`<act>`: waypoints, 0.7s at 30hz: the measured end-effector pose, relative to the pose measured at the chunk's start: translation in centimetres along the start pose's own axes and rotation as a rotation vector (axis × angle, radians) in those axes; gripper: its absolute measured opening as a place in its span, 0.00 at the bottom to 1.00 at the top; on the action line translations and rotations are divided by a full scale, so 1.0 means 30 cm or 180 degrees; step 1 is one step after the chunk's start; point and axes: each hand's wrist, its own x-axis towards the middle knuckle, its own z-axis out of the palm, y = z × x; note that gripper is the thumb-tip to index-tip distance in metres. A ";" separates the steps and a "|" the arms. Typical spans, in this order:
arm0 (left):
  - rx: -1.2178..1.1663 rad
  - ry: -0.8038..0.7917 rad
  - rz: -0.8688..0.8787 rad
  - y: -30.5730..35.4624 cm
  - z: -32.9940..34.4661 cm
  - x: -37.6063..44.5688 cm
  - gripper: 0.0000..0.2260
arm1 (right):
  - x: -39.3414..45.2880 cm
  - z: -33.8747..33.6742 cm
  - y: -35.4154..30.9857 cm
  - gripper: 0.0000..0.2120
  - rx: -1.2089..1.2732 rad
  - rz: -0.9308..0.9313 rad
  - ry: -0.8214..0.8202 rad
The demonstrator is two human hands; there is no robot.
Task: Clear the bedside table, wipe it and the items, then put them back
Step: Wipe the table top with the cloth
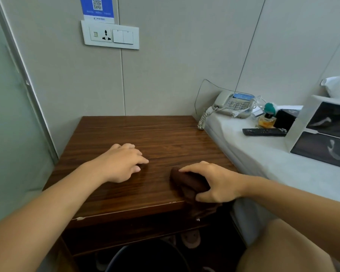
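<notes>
Both hands on the wooden bedside table (145, 134): right hand (216, 183) grips a brown cloth (186, 183), apparently lying lengthwise toward the front edge; left hand (122, 163) rests loose, empty.

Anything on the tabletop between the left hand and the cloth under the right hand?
Nothing: the head view shows only bare wood of the bedside table between the left hand and the brown cloth.
</notes>
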 end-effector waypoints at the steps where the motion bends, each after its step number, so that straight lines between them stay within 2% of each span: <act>1: -0.0003 0.0023 0.0035 0.007 0.001 0.003 0.20 | -0.003 0.004 0.003 0.32 0.0146 -0.0010 0.0137; 6: -0.0079 -0.0016 0.0010 0.015 -0.006 0.008 0.20 | -0.030 -0.106 0.081 0.17 0.0813 0.0510 0.0780; 8: -0.0122 -0.0143 -0.0056 0.019 -0.009 0.008 0.21 | -0.048 -0.183 0.147 0.09 0.1257 0.0885 0.0580; 10: -0.0180 -0.0219 -0.0097 0.025 -0.011 0.013 0.21 | -0.056 -0.220 0.204 0.10 0.1852 0.1110 0.0312; 11: -0.0189 -0.0213 -0.0101 0.027 -0.012 0.014 0.21 | -0.050 -0.218 0.227 0.10 0.1821 0.1200 0.0255; 13: -0.0161 -0.0161 -0.0066 0.030 -0.014 0.020 0.22 | -0.025 -0.188 0.268 0.14 0.1069 0.1366 0.0377; 15: -0.0162 -0.0118 0.0004 0.032 -0.016 0.025 0.22 | 0.001 -0.141 0.287 0.16 0.0155 0.1413 0.0837; 17: -0.0179 -0.0144 0.0034 0.033 -0.017 0.028 0.23 | 0.010 -0.076 0.283 0.19 -0.0378 0.1218 0.1234; 19: -0.0217 -0.0250 0.0006 0.034 -0.019 0.034 0.23 | 0.018 0.000 0.275 0.30 -0.0564 0.1221 0.1140; 21: -0.0269 -0.0338 -0.0018 0.035 -0.018 0.043 0.23 | 0.039 0.067 0.272 0.32 -0.0567 0.1252 0.0962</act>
